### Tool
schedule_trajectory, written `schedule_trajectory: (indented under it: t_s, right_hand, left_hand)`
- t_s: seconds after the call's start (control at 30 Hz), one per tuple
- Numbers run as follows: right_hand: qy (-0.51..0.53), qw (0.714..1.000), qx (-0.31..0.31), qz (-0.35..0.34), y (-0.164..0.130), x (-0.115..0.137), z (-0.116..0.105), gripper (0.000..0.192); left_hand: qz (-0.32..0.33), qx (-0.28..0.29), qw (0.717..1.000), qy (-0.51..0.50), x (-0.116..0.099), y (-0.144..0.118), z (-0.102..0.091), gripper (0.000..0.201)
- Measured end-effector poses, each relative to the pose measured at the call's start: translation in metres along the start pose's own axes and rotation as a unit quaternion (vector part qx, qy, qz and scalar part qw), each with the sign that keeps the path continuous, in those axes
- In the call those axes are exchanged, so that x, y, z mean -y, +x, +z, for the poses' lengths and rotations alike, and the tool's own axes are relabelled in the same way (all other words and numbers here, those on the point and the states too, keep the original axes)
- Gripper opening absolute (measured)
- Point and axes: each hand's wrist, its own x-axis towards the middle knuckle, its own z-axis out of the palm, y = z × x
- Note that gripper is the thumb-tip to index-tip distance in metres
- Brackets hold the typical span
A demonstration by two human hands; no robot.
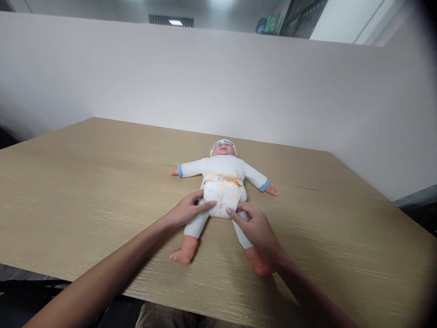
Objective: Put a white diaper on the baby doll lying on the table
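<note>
A baby doll in a white suit with blue cuffs and a white cap lies on its back on the wooden table, arms spread, feet toward me. A white diaper with an orange waistband is wrapped round its hips. My left hand rests on the diaper's left lower side, thumb and fingers pinching its edge by the doll's thigh. My right hand touches the diaper's right lower edge with its fingertips and covers part of the doll's leg.
A white partition wall stands behind the table's far edge. The table's near edge runs across the bottom of the view, with my lap below it. Dark shelving shows above the wall.
</note>
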Motion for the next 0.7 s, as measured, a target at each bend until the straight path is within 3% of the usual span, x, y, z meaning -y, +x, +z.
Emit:
schedule_trajectory:
  t_s: [0.1,0.2,0.33,0.5,0.7]
  right_hand:
    - [0.025,1.000,-0.006,0.011,0.000,-0.005,0.003,0.038]
    - [0.018,1.000,-0.018,0.014,-0.003,-0.005,0.005,0.036]
    - [-0.020,0.999,-0.024,-0.009,-0.004,0.000,0.005,0.033]
    - [-0.024,0.999,-0.008,-0.023,-0.002,0.002,0.005,0.034]
    - [0.055,0.998,0.008,-0.014,0.002,-0.009,0.006,0.031]
  left_hand:
    - [0.026,-0.019,0.999,0.021,0.001,-0.001,0.002,0.044]
    - [0.080,-0.050,0.990,0.108,0.002,-0.002,0.006,0.039]
    - [0.086,-0.065,0.978,0.178,0.006,0.001,0.006,0.037]
    - [0.063,-0.034,0.992,0.103,0.011,0.006,0.001,0.037]
    - [0.003,-0.025,0.997,-0.078,0.014,0.009,0.001,0.049]
